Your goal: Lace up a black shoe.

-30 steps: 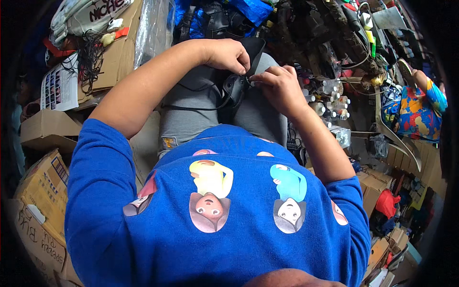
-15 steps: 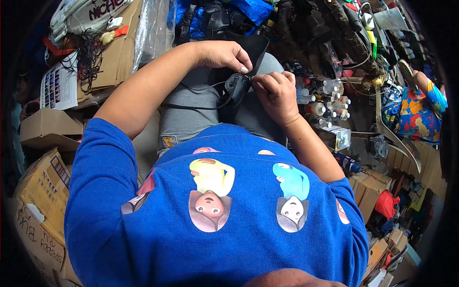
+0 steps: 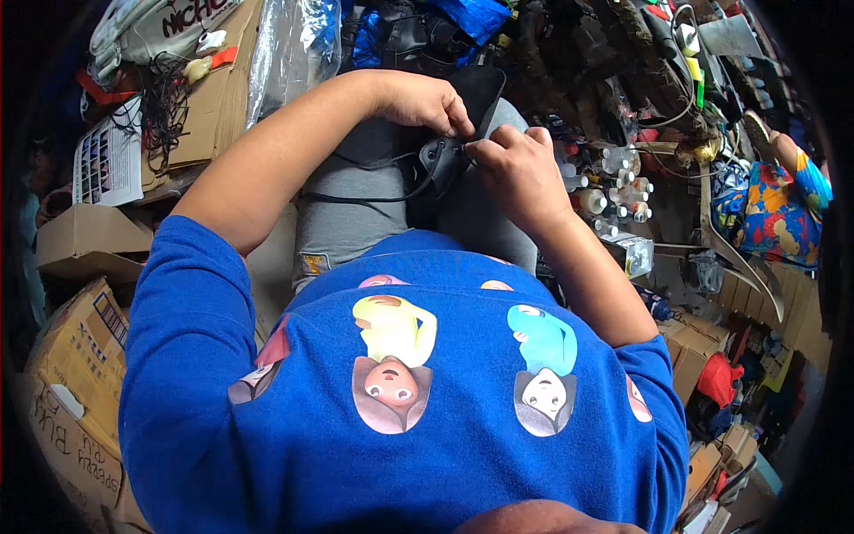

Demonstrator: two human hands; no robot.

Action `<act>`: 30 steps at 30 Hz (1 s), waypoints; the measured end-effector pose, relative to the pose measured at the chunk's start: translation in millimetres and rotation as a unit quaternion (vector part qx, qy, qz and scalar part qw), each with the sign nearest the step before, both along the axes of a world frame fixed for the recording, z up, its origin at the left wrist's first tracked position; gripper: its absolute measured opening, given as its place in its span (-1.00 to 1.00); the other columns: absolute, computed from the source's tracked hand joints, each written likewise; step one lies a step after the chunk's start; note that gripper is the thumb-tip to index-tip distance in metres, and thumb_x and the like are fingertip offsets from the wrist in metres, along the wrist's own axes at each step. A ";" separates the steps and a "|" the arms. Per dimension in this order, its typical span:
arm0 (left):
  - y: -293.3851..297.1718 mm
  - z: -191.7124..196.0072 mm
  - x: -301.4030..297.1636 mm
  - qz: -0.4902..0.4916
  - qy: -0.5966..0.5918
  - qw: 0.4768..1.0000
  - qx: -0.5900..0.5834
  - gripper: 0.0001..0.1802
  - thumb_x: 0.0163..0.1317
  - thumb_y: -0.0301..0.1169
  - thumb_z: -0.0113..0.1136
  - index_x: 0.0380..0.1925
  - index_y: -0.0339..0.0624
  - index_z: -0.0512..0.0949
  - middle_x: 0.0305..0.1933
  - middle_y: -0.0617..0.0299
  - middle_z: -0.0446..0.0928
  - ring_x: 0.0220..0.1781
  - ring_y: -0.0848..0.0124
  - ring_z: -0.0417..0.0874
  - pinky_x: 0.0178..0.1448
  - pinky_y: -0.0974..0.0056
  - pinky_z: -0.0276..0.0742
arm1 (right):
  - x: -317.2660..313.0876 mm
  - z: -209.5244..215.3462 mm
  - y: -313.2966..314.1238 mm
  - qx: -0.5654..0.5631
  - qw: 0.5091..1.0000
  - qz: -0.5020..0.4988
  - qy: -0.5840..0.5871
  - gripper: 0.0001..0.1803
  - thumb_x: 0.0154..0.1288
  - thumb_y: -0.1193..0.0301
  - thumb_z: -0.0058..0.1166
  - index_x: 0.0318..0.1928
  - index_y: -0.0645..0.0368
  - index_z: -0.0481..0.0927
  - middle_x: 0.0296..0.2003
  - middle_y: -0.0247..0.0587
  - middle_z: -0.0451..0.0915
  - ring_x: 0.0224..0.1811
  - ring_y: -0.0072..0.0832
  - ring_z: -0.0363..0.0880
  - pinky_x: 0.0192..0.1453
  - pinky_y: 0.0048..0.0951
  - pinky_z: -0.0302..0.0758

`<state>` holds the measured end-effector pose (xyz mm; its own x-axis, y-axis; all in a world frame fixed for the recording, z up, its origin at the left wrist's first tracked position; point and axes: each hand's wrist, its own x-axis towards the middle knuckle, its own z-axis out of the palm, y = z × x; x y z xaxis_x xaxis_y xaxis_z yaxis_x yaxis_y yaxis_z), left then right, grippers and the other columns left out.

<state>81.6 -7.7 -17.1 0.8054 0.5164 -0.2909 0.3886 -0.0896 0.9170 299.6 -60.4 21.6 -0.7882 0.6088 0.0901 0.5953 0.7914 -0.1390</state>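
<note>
A black shoe upper [image 3: 442, 162] with eyelets lies across my grey-trousered thighs, and a broad black flap [image 3: 485, 87] rises behind it. Out of its left side runs a black shoelace [image 3: 369, 200], looping over my left thigh. My left hand [image 3: 429, 105] reaches in from the left with its thumb and fingers pinched at the upper's far edge. Close against it, my right hand [image 3: 525, 169] is curled, its thumb and forefinger pinched by the eyelets, apparently on the lace. The fingertips hide the exact spot they grip.
Several small bottles [image 3: 614, 187] stand right of my knees. Cardboard boxes [image 3: 93, 240] and flat cardboard [image 3: 213, 107] are at the left. Black shoes [image 3: 427, 40] and blue plastic lie ahead. Another person's colourful sleeve [image 3: 809, 182] shows at the far right.
My right hand has turned slightly and lifted at the knuckles, its fingertips still by the eyelets. My left hand has shifted a little to the right, with its fingers bent lower over the upper.
</note>
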 end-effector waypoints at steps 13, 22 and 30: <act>15.1 13.1 21.7 0.033 0.054 0.884 0.463 -0.82 -0.14 -0.53 0.20 -0.44 -0.14 0.61 -0.35 0.15 0.54 -0.18 0.13 0.59 -0.12 0.13 0.52 | -18.2 12.4 20.4 0.042 0.991 0.035 -0.124 -0.88 0.04 0.46 0.04 -0.43 0.06 0.65 -0.25 -0.22 0.55 -0.20 -0.34 0.56 -0.14 -0.27 0.34; -11.5 12.9 16.0 0.180 0.051 0.897 0.400 -0.69 -0.08 -0.41 0.34 -0.25 -0.10 0.58 -0.07 0.14 0.47 -0.09 0.12 0.58 -0.03 0.18 0.52 | 4.7 -18.5 34.4 -0.232 0.964 -0.064 0.115 -0.80 0.09 0.33 0.22 -0.24 0.06 0.66 -0.38 -0.05 0.60 -0.29 -0.16 0.60 -0.22 -0.31 0.52; -83.5 18.4 -14.5 0.235 0.163 0.910 0.301 -0.52 -0.03 -0.26 0.38 -0.07 -0.17 0.55 0.04 0.05 0.39 0.11 0.10 0.48 0.19 0.14 0.40 | 42.3 -11.7 39.3 -0.598 0.762 -0.164 0.185 -0.66 0.30 0.24 0.13 -0.08 0.25 0.62 -0.36 -0.45 0.59 -0.30 -0.67 0.47 -0.14 -0.58 0.41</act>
<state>67.1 -91.2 1.3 0.3771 0.9259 -0.0243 0.7557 -0.2924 0.5860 341.9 -21.1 9.9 -0.6315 0.5882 -0.5052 0.4785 -0.2170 -0.8508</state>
